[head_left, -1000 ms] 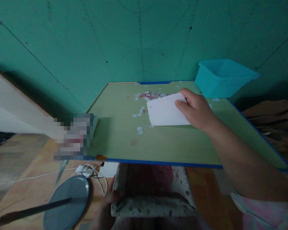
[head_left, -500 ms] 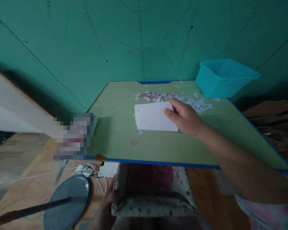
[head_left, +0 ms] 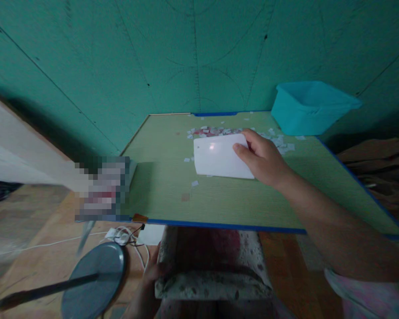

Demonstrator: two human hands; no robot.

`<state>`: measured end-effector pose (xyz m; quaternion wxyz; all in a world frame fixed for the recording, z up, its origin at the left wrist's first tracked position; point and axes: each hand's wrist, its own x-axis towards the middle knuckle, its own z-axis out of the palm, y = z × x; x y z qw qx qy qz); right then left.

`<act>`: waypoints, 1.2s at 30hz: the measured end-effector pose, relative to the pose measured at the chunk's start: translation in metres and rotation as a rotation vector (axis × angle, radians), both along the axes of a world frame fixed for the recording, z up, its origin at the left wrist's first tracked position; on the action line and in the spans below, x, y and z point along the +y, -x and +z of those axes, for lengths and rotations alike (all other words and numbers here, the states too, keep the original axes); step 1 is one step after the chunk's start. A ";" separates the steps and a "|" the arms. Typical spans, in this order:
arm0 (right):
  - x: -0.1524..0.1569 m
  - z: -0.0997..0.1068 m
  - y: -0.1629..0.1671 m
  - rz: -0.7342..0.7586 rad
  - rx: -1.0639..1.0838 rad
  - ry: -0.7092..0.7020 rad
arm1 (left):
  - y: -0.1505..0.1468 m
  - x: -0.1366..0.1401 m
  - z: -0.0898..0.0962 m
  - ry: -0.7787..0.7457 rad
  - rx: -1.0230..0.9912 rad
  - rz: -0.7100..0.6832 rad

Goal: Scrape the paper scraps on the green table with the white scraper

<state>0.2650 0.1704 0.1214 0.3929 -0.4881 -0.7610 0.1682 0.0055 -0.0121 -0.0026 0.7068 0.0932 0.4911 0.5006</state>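
Note:
My right hand (head_left: pixel 261 157) grips the right end of a flat white plastic scraper (head_left: pixel 216 157), thumb on its near face. The scraper has a small hole in its upper left corner and is tilted over the table. Behind it lies a heap of small white paper pieces (head_left: pixel 206 130), some with red among them, partly hidden by the scraper and my hand. Below the table's front edge, my left hand (head_left: pixel 151 277) is closed at the left side of a speckled white container (head_left: pixel 213 285) with a reddish, dark inside. Shadow hides part of those fingers.
The pale green table (head_left: pixel 166 177) has blue edging. A turquoise bin (head_left: pixel 312 110) stands at its back right, against the green wall (head_left: pixel 153 53). A blurred-out object (head_left: pixel 103 190) is at the left edge. A round grey stand base (head_left: pixel 93 283) and white cables (head_left: pixel 139 252) lie below left.
My right hand has moved the scraper slightly right and away from me, toward the heap. A paper piece it partly covered now shows in front. My left hand looks unmoved.

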 end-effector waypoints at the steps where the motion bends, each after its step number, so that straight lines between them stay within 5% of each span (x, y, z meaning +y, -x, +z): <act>1: 0.000 0.000 0.000 0.018 0.006 0.002 | -0.001 0.000 0.001 -0.014 0.025 -0.013; 13: -0.004 0.006 0.002 -0.016 -0.080 -0.050 | 0.002 -0.001 -0.006 -0.072 0.027 -0.058; 20: -0.004 0.011 0.001 -0.154 -0.121 -0.110 | 0.002 -0.001 -0.007 -0.051 0.057 -0.050; 29: -0.007 0.005 0.003 0.089 -0.049 -0.010 | 0.003 -0.001 -0.010 -0.095 -0.016 -0.072; 36: -0.004 0.006 0.001 -0.009 -0.018 -0.043 | 0.003 -0.004 -0.009 -0.093 -0.020 -0.094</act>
